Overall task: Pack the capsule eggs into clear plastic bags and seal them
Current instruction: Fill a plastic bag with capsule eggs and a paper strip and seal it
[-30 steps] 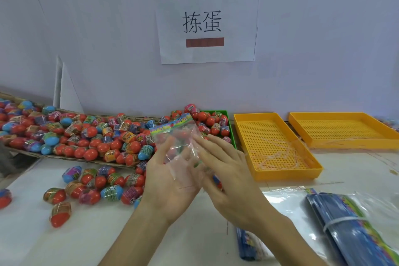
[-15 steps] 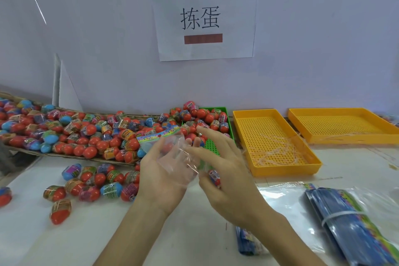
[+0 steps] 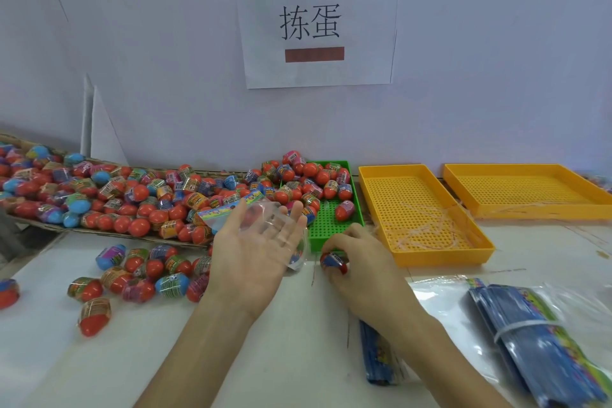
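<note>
- Early in the task, by the look of it: no filled or sealed bag anywhere in view, and hundreds of capsule eggs (image 3: 139, 205) heaped loose along the back of the table.
- Left hand (image 3: 255, 252) palm up, fingers nearly straight, cradling one clear plastic bag (image 3: 265, 222) with a printed header strip; bag mouth apparently spread, though too glassy to be sure.
- Right hand (image 3: 361, 262) down on the table, fingers curled round a single red-and-blue egg (image 3: 334, 263), just beside the bag.
- Left to do: egg into bag, more eggs after it, then sealing.
- Short, clear path from egg to bag; bare white table (image 3: 298, 341) beneath and toward the body.
- Edges to mind: front rim of the green tray (image 3: 334, 235) touching or nearly touching the right knuckles; yellow perforated tray (image 3: 427, 215) close on the right.
- Loose eggs (image 3: 142, 272) scattered left of the left wrist, prone to rolling if bumped.
- Banded stack of spare bags (image 3: 536, 341) near right, under the right forearm's outer side.
</note>
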Available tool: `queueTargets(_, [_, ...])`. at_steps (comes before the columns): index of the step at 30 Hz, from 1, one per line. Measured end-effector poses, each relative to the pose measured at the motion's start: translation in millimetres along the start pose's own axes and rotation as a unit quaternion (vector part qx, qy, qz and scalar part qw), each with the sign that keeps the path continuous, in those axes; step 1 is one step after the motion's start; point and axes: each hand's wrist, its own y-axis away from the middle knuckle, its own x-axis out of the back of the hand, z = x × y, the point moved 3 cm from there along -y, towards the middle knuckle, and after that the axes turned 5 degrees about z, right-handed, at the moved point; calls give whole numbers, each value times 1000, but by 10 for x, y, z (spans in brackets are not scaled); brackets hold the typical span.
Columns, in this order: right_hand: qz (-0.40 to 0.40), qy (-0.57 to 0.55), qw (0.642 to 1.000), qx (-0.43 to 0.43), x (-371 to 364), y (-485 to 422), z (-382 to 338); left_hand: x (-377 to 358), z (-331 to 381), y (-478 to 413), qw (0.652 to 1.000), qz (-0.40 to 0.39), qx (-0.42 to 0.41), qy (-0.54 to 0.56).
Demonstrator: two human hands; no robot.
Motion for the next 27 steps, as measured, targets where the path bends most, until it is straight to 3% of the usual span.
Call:
queueTargets(3, [107, -91, 990, 31, 189, -8, -55, -14, 14, 11, 1000, 7, -7, 5])
queueTargets(5, [207, -177, 958, 85, 399, 15, -156, -16, 26, 20, 1000, 14, -12, -2])
queueTargets(7, [248, -236, 926, 159, 530, 72, -269, -30, 35, 29, 1000, 18, -24, -9])
queueTargets(11, [206, -238, 923, 221, 469, 150, -388, -55, 20, 59, 999, 21, -24, -25])
queueTargets(14, [173, -175, 945, 215, 341, 129, -357, -71, -1, 82, 999, 12, -7, -52])
queueTargets(18, [198, -117, 950, 213, 280, 92, -297, -121, -42, 149, 994, -19, -11, -107])
queueTargets(21, [210, -90, 953, 198, 248, 86, -285, -122, -82, 164, 994, -27, -5, -110])
queueTargets(27, [156, -35, 959, 232, 171, 125, -322, -82, -57, 158, 996, -13, 30, -82])
